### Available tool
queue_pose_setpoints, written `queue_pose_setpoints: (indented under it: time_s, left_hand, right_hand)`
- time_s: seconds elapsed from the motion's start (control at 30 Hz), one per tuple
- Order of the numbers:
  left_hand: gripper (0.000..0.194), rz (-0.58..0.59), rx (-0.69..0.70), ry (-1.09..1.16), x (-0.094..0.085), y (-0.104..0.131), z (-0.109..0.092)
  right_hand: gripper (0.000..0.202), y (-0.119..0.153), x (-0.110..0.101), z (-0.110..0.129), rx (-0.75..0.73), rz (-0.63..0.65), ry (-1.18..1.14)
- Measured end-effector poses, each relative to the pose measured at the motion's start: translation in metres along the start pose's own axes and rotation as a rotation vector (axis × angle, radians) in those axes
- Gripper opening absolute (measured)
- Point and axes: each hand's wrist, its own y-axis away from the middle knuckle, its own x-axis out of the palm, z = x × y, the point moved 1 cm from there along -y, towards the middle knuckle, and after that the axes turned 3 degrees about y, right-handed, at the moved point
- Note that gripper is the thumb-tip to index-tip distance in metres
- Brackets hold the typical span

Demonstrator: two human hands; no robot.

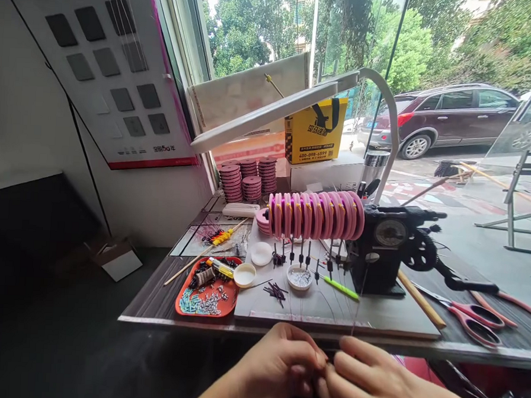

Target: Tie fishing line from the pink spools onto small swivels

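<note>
My left hand (286, 360) and my right hand (367, 373) meet just below the table's front edge. Both are closed, with thumbs and fingertips pinched close together. What lies between the fingertips is too small and dark to make out. A thin line (356, 313) drops over the board edge to my right hand's fingers. Beyond the hands, a row of pink foam spools (315, 215) sits on the shaft of a black hand-cranked winder (381, 249). Lines with small black pieces (301, 259) hang from the spools.
On the board (260, 308) are a white dish of clear beads (299, 278), dark short tubes (275, 291) and a green pen-like tool (341, 288). Left stands an orange tray (177, 304) of small metal parts; right lie red-handled scissors (475, 320). A white lamp (274, 113) arches above.
</note>
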Motion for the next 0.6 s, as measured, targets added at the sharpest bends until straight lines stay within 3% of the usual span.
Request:
queue_pose_setpoints:
  time_s: [0.1, 0.17, 0.27, 0.33, 0.4, 0.43, 0.5, 0.6]
  left_hand:
    - [0.003, -0.040, 0.092, -0.081, -0.001, 0.004, 0.000]
    - [0.003, -0.092, 0.281, -0.256, -0.001, 0.007, 0.001]
    - [0.012, -0.230, 0.732, -0.646, -0.001, 0.013, 0.009]
    - [0.015, -0.421, 1.123, -0.934, -0.001, 0.016, 0.016]
    - [0.016, -0.589, 1.487, -1.210, -0.001, 0.017, 0.022]
    - [0.017, -0.618, 1.631, -1.326, -0.002, 0.017, 0.023]
    - [0.016, -0.561, 1.810, -1.486, -0.003, 0.015, 0.021]
    - [0.020, -0.353, 1.865, -1.562, -0.004, 0.014, 0.014]
  right_hand:
    - [0.056, -0.004, 0.002, 0.001, 0.028, -0.029, -0.101]
    - [0.054, -0.007, 0.001, 0.000, 0.140, -0.118, -0.273]
    - [0.038, -0.012, 0.000, -0.007, 0.548, -0.209, -0.721]
    - [0.030, -0.018, 0.000, -0.013, 0.813, -0.200, -1.053]
    - [0.033, -0.024, 0.002, -0.019, 0.953, -0.210, -1.309]
    - [0.035, -0.027, 0.004, -0.021, 0.982, -0.210, -1.395]
    - [0.038, -0.029, 0.007, -0.024, 1.000, -0.191, -1.472]
    - [0.033, -0.024, 0.010, -0.023, 0.942, -0.125, -1.355]
